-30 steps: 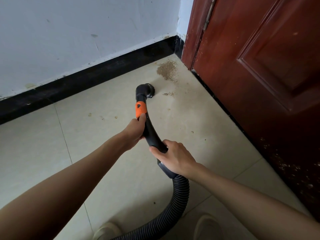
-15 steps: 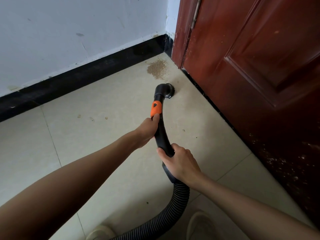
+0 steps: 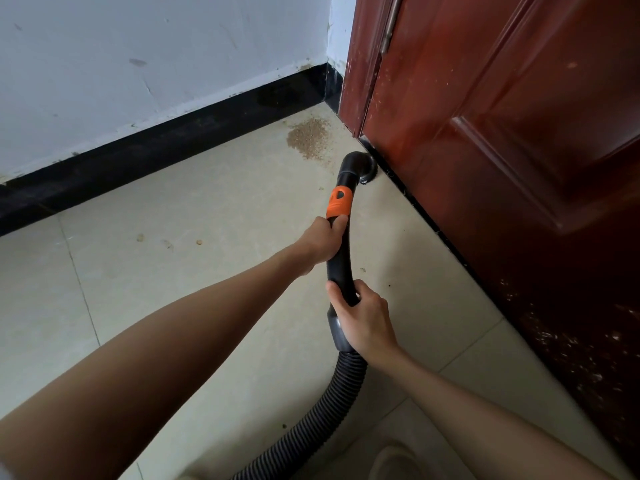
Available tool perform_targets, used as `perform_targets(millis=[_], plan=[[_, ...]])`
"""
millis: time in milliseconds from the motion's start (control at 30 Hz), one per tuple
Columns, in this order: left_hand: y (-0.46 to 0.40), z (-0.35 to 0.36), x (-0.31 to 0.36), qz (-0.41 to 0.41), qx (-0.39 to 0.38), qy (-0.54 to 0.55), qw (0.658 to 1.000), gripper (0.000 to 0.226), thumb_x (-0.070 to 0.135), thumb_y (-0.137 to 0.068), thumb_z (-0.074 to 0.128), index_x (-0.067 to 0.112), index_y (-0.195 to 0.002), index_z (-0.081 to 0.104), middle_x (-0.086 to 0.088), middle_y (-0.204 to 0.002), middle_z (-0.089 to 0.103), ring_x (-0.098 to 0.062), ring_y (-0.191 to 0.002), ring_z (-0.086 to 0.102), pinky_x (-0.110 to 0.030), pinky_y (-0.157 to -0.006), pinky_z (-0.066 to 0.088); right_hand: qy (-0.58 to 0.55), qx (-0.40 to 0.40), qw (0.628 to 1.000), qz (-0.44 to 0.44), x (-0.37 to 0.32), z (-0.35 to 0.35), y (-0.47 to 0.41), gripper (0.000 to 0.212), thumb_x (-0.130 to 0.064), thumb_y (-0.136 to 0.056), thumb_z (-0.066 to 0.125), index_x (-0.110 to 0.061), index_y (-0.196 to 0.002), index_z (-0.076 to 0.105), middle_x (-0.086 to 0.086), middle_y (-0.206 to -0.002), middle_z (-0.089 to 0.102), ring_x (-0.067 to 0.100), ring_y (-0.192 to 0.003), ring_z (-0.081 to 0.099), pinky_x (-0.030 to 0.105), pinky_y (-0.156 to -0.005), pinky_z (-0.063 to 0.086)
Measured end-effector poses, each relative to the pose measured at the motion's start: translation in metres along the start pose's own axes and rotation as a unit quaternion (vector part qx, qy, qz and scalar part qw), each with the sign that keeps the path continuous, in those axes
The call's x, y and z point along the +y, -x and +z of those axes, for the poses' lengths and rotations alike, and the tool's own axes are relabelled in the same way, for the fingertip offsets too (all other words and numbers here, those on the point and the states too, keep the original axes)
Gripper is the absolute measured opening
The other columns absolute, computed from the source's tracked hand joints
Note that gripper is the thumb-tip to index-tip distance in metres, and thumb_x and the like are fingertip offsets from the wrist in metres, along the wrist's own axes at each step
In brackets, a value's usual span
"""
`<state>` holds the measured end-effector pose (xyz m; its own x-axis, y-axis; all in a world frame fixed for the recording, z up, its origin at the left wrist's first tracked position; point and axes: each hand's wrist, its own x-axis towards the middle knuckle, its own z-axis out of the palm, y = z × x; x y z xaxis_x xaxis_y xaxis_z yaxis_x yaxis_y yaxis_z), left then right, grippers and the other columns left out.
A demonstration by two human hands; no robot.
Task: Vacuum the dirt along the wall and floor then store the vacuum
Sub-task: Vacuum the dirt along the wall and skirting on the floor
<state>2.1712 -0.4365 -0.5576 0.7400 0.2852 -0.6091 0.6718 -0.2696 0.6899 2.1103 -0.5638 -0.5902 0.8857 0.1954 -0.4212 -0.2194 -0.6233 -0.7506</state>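
A black vacuum wand point(image 3: 341, 261) with an orange collar point(image 3: 339, 202) ends in a round brush nozzle point(image 3: 362, 168) that sits on the floor against the bottom edge of the red-brown door point(image 3: 502, 133). My left hand point(image 3: 320, 242) grips the wand just below the orange collar. My right hand point(image 3: 365, 320) grips it lower down, where the ribbed black hose point(image 3: 332, 403) joins. A patch of brown dirt point(image 3: 308, 136) lies on the tile in the corner, just beyond the nozzle to its left.
A white wall point(image 3: 156, 64) with a black skirting board point(image 3: 156, 147) runs along the back. A few crumbs point(image 3: 169, 240) lie on the beige tiles at left. My shoe point(image 3: 394, 462) shows at the bottom edge. Pale specks dot the door's lower part.
The nozzle has swept right across the floor, from the open tile to the foot of the door. The small dirt smear beside it is gone. Both hands kept their grip.
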Motion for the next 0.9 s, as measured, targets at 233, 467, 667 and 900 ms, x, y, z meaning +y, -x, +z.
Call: perform_targets(millis=[233,467,667,900], plan=[[-0.004,-0.006,0.001,0.023,0.071,-0.042,0.996,0.047,0.040,-0.100,0.036,-0.002,-0.118,0.042,-0.015,-0.105,0.054,-0.026,-0.085,0.052,-0.028,-0.062,0.036,-0.074,-0.013,0.997,-0.012,-0.003,0.007,-0.012,0.035,-0.037,-0.089,0.064,-0.011,-0.069,0.053,-0.004,-0.059,0.055,0.005,-0.055,0.052,0.017,-0.055,0.041],[-0.004,-0.024,-0.011,0.017,0.117,-0.017,0.993,0.040,0.042,-0.097,0.041,0.003,-0.104,0.043,-0.010,-0.095,0.049,-0.020,-0.074,0.045,-0.025,-0.050,0.031,-0.086,-0.060,0.994,-0.022,-0.015,0.018,-0.016,0.036,-0.038,-0.089,0.063,-0.018,-0.063,0.049,-0.009,-0.056,0.051,0.001,-0.051,0.049,0.013,-0.051,0.037],[-0.001,-0.034,-0.015,0.015,0.137,-0.002,0.990,0.044,0.042,-0.097,0.041,0.000,-0.108,0.044,-0.011,-0.095,0.050,-0.019,-0.070,0.046,-0.025,-0.049,0.031,-0.093,-0.076,0.992,-0.029,-0.022,0.023,-0.015,0.037,-0.039,-0.090,0.063,-0.020,-0.062,0.048,-0.009,-0.056,0.051,0.002,-0.051,0.048,0.017,-0.053,0.038],[0.001,-0.025,0.000,0.038,0.111,-0.032,0.993,0.047,0.042,-0.097,0.041,-0.001,-0.115,0.043,-0.012,-0.100,0.052,-0.023,-0.079,0.049,-0.029,-0.064,0.037,-0.119,-0.025,0.992,-0.023,-0.019,0.020,-0.013,0.037,-0.034,-0.091,0.063,-0.015,-0.063,0.047,-0.007,-0.056,0.050,0.001,-0.050,0.048,0.012,-0.050,0.037]])
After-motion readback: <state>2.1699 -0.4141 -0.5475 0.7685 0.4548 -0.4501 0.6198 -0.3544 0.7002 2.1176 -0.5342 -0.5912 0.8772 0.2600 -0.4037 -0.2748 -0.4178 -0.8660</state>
